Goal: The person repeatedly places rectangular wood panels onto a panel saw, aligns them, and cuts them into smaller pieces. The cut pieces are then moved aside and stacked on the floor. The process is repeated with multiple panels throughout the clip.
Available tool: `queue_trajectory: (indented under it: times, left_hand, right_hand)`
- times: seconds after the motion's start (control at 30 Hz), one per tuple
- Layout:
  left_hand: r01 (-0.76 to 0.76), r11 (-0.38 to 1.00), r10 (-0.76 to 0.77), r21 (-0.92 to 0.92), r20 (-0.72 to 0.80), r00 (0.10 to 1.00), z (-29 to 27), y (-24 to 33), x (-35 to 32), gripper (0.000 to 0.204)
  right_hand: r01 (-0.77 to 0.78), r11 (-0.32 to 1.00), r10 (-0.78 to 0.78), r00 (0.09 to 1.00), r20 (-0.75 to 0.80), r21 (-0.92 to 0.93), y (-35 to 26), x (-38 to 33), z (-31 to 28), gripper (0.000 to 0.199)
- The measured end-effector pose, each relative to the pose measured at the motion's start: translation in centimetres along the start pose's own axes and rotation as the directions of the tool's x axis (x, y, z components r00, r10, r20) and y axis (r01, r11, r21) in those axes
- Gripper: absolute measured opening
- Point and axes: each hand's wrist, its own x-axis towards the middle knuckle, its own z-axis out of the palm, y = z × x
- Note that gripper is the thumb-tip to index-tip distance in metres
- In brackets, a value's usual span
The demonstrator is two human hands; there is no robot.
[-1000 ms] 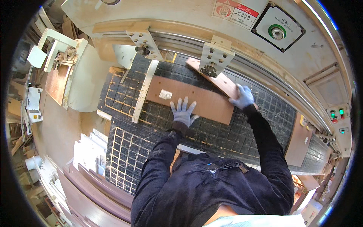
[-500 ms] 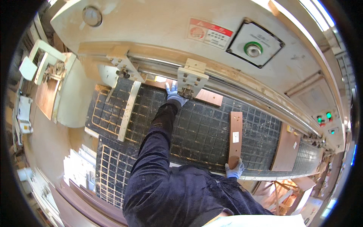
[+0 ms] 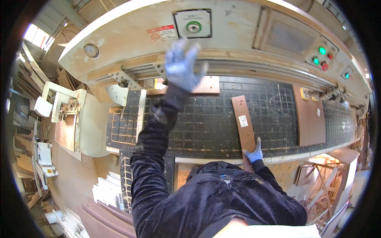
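Left hand [image 3: 183, 66] blurred, partly hiding rear board [image 3: 207, 85].

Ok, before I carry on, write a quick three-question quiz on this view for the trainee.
1. Which hand touches the narrow brown wood-look board with a white label? A) left B) right C) both
2. True or false: the blue-gloved left hand is off that board.
3. Fill in: the round metal button on the beige machine front has a ____ ring.

Key: 1. B, the blue-gloved right hand. 2. True; its fingers are spread. 3. Green.
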Motion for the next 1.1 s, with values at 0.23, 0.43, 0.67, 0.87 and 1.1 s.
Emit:
queue_trajectory:
  times: [0.23,0.43,0.67,0.87,1.1]
  left_hand:
    - [0.081,0.907,-0.159,0.414,0.158,0.975,1.8,-1.6,3.5,0.065]
    - [0.302,0.946,-0.323,0.120,0.236,0.917,2.6,1.4,3.1,0.068]
    - [0.348,0.898,-0.089,-0.269,0.663,0.743,7.8,18.1,-14.1,0.066]
    - [0.455,0.655,0.365,-0.604,0.780,0.509,8.2,37.3,-23.0,0.061]
    - [0.334,0.517,0.708,-0.788,0.613,0.350,8.8,56.0,-24.6,0.052]
  right_hand:
    - [-0.046,0.963,-0.026,0.965,0.262,0.265,9.0,-0.3,-2.3,0.058]
    - [-0.113,0.966,0.080,0.986,0.148,0.231,13.6,-7.1,-1.7,0.067]
    - [-0.299,0.749,0.319,0.945,0.074,0.591,17.0,-17.9,-2.6,0.061]
    - [-0.086,0.486,0.505,0.840,-0.200,0.870,23.5,-25.9,-4.7,0.057]
    - [0.241,0.358,0.690,0.582,-0.430,0.902,35.7,-31.5,-9.4,0.042]
